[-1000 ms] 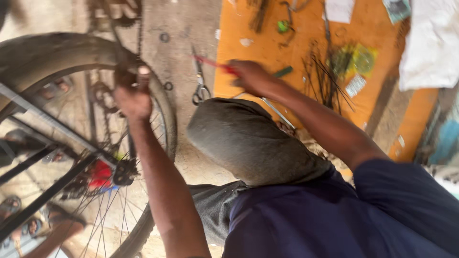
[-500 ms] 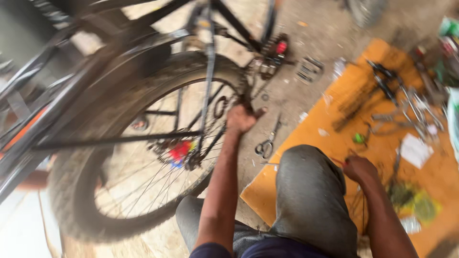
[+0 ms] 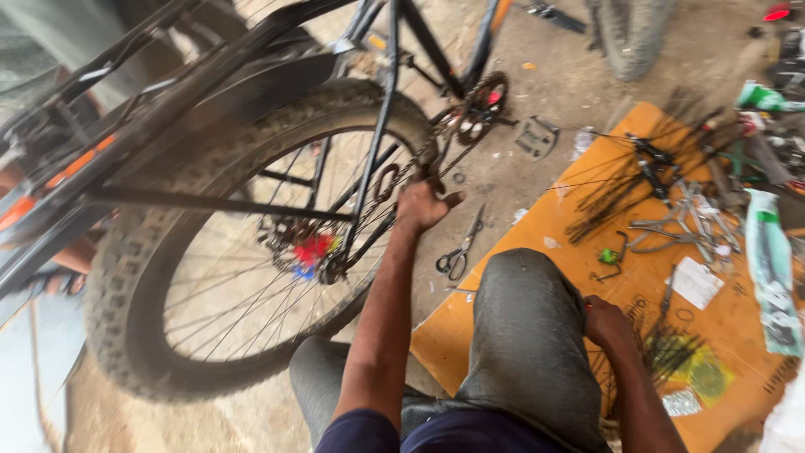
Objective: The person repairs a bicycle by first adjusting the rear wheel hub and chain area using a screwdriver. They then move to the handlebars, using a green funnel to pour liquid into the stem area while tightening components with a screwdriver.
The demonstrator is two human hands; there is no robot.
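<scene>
A bicycle stands in front of me, its knobby rear tyre (image 3: 126, 319) filling the left side. My left hand (image 3: 423, 205) reaches forward and grips the tyre's right edge, close to the chain and the black frame stay (image 3: 373, 159). The hub (image 3: 312, 250) shows red and blue parts. My right hand (image 3: 608, 323) rests curled beside my bent knee in grey trousers (image 3: 528, 335), over an orange board (image 3: 470, 335). A speck of red shows at its fingers; whether it holds anything I cannot make out.
Scissors (image 3: 457, 256) lie on the ground between wheel and board. The board carries a black spoke bundle (image 3: 612, 193), pliers and metal tools (image 3: 683, 222), and a white-green packet (image 3: 771, 268). A pedal (image 3: 537, 137) and chainring (image 3: 480, 105) lie beyond. Another person's foot (image 3: 67, 268) shows at the left.
The view has swung round over the wheel. My left hand stays on the tyre. My right hand has drawn back from the far part of the board to beside my knee.
</scene>
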